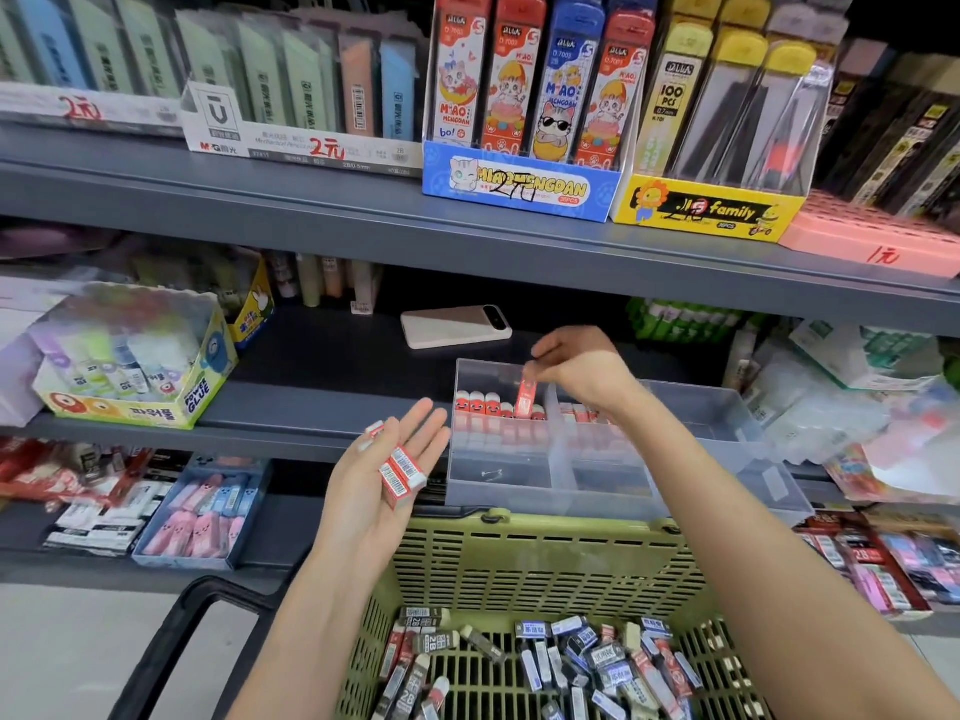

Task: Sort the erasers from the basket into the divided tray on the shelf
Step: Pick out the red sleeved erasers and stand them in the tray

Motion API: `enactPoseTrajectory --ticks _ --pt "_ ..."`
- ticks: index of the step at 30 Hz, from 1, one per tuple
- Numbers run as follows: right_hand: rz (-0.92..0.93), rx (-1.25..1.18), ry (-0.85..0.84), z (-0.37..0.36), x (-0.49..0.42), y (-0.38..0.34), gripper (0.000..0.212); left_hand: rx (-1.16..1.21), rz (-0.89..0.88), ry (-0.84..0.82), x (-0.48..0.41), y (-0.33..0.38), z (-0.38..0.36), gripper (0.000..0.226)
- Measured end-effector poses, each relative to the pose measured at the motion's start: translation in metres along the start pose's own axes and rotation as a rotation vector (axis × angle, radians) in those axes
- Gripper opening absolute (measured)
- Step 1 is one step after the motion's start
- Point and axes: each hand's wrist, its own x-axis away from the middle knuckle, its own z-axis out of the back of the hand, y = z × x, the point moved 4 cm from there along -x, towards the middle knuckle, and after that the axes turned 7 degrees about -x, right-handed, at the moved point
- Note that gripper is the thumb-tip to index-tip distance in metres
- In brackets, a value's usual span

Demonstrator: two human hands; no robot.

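A clear divided tray (561, 475) stands on the middle shelf, above a green basket (524, 563) that holds several erasers (597, 662) in red, black and blue sleeves. My left hand (387, 475) lies palm up left of the tray, fingers straight, with a few red-sleeved erasers (400, 475) resting on it. My right hand (576, 363) hovers over the tray's back left compartment and pinches one red eraser (525, 397) upright, just above a row of red erasers (480, 405) standing there.
A pale phone (454, 327) lies on the shelf behind the tray. A glue-stick box (135, 356) stands at the left. Boxes of pencil leads fill the upper shelf (311, 210). A black basket handle (176, 646) juts out at the lower left.
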Motion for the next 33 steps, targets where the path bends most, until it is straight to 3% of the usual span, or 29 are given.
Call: enactPoseTrajectory --ticks 4,8,11,18,20,22,25,27,33 --pt "0.011 0.315 -0.053 -0.021 -0.008 0.003 0.013 0.011 0.006 -0.013 -0.003 0.000 0.002 0.018" --pt "-0.019 0.462 -0.007 -0.031 -0.006 0.003 0.012 0.030 0.049 0.030 -0.005 -0.002 0.006 0.014" --pt "0.059 0.592 0.076 -0.035 -0.001 0.000 0.015 0.033 0.058 0.074 -0.005 -0.002 0.009 0.023" --pt "0.102 0.691 0.012 -0.041 0.004 0.005 0.020 -0.177 0.065 0.075 -0.004 -0.001 0.010 0.026" --pt "0.192 0.738 0.109 -0.038 0.014 -0.005 0.022 -0.180 0.057 0.087 -0.003 0.000 0.008 0.027" --pt "0.299 0.536 0.203 -0.038 0.039 -0.020 0.022 -0.155 0.042 0.100 -0.003 0.001 0.006 0.028" --pt "0.255 0.007 -0.038 -0.059 0.086 -0.035 0.030 -0.150 0.008 0.069 -0.002 0.002 0.003 0.029" --pt "0.199 -0.110 -0.164 -0.075 0.108 -0.035 0.029 -0.205 -0.021 0.009 0.000 0.001 -0.002 0.026" --pt "0.181 -0.219 -0.153 -0.067 0.118 -0.027 0.013 -0.405 -0.120 -0.109 0.009 -0.002 -0.011 0.022"
